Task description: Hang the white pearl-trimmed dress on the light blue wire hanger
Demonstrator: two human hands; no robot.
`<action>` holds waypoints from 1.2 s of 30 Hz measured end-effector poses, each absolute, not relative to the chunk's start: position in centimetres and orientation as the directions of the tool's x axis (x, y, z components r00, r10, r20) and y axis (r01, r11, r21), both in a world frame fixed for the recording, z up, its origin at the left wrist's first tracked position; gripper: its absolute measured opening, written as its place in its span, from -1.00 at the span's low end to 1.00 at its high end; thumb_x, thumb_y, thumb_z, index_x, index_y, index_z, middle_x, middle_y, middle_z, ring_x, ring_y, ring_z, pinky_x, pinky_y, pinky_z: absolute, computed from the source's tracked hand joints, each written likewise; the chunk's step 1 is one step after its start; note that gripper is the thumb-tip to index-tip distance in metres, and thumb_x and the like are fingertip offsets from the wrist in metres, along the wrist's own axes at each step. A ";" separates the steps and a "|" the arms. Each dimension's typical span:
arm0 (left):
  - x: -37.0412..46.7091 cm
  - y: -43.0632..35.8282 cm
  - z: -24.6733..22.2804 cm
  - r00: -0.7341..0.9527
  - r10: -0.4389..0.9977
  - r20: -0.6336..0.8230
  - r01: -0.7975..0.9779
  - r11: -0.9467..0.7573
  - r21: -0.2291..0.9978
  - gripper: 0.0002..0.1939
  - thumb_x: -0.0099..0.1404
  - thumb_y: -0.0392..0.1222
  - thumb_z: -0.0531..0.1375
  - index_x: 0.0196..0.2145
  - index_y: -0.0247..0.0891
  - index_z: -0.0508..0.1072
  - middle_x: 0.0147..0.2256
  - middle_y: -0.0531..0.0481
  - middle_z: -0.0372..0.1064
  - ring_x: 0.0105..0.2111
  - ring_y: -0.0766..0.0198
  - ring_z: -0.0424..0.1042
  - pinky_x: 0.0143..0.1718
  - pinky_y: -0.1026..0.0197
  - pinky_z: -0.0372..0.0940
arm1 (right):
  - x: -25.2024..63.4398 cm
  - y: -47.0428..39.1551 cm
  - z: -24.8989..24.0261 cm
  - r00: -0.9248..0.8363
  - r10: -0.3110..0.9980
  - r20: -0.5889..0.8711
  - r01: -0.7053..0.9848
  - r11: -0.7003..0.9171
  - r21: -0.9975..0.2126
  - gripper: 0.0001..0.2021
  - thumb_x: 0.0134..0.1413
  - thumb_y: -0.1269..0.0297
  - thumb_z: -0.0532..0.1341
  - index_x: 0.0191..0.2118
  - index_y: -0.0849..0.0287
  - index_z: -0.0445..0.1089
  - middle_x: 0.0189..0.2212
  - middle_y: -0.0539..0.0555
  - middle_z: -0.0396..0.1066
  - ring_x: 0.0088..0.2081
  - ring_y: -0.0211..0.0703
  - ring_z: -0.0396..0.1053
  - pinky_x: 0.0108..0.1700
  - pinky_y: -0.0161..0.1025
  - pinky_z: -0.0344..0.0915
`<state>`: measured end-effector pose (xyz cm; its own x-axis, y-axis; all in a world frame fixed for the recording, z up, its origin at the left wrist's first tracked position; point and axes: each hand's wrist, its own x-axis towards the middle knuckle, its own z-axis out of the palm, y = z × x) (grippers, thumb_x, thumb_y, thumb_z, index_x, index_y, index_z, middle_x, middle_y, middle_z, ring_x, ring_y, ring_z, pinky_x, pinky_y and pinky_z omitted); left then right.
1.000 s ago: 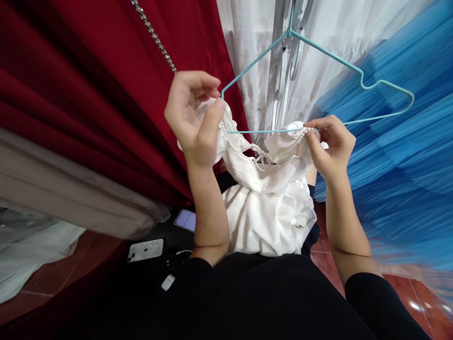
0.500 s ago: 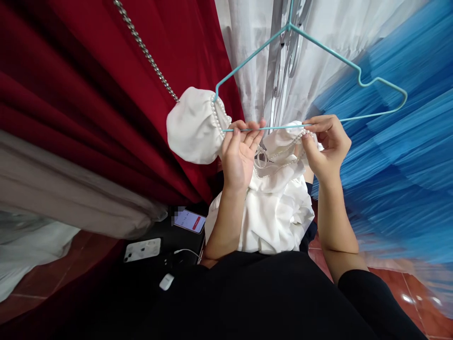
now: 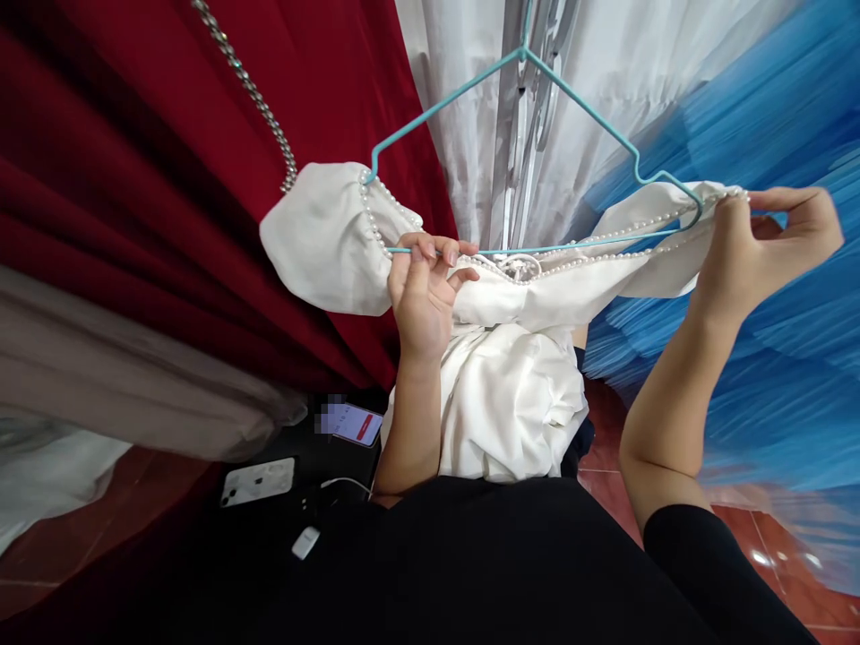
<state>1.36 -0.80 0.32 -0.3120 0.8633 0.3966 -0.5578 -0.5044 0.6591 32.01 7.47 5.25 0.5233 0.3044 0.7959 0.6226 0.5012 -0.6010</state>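
A teal wire hanger (image 3: 457,93) hangs in the upper middle. Its left end sits inside the pearl-edged left part of a white satin garment (image 3: 507,394). My left hand (image 3: 426,291) pinches the hanger's lower bar beside that edge. At the right, my right hand (image 3: 766,242) pinches the garment's pearl-trimmed edge and holds it stretched out past the hanger's right end, which lies within the opening. The rest of the garment is bunched on my lap, with a small looped tie near its middle.
Red fabric (image 3: 322,81) with a beaded chain (image 3: 248,85) hangs at the left, blue tulle (image 3: 772,358) at the right. A lit phone (image 3: 356,423), a second phone (image 3: 259,481) and a white case (image 3: 305,543) lie on a black surface, lower left.
My right hand has left the hanger's bar and moved right, pulling the pearl edge out over the hanger's right end. My left hand and the hanger have shifted slightly left.
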 end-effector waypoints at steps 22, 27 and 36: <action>1.5 -0.6 0.1 -0.317 0.858 0.405 -0.546 -0.514 0.661 -0.79 0.40 -0.08 0.25 -0.30 -0.17 0.29 -0.36 0.03 0.28 -0.15 0.19 0.54 -0.33 0.28 0.43 | 21.5 1.9 5.4 -0.010 0.350 0.937 0.431 0.847 -0.312 -0.89 0.37 0.21 0.20 -0.17 -0.09 0.49 -0.23 0.07 0.53 -0.17 -0.06 0.49 -0.09 -0.01 0.43; 1.4 -0.5 -0.3 -0.325 0.864 0.385 -0.503 -0.503 0.703 -0.76 0.40 -0.03 0.26 -0.29 -0.16 0.28 -0.36 0.04 0.31 -0.14 0.18 0.57 -0.30 0.28 0.43 | 18.8 2.5 0.7 -0.394 0.420 0.818 0.485 0.851 -0.203 -0.76 0.37 0.22 0.16 0.09 -0.02 0.41 -0.06 0.05 0.58 -0.03 -0.04 0.52 0.07 0.03 0.35; 0.3 -2.8 -0.2 -0.116 0.951 0.288 -0.295 -0.310 0.904 -0.59 0.48 0.15 0.16 -0.09 -0.26 0.56 -0.17 -0.18 0.64 -0.17 0.11 0.66 -0.13 0.16 0.51 | 17.5 2.8 -0.6 -0.198 0.407 0.892 0.515 0.817 -0.258 -0.78 0.36 0.33 0.14 -0.02 -0.02 0.50 -0.14 0.01 0.60 -0.08 -0.09 0.54 0.06 -0.02 0.29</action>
<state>0.31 -2.82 -0.16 -0.1162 0.9506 0.2877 -0.2948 -0.3096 0.9040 17.50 2.79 -0.60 -0.1982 0.4069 0.8917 0.5153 0.8172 -0.2584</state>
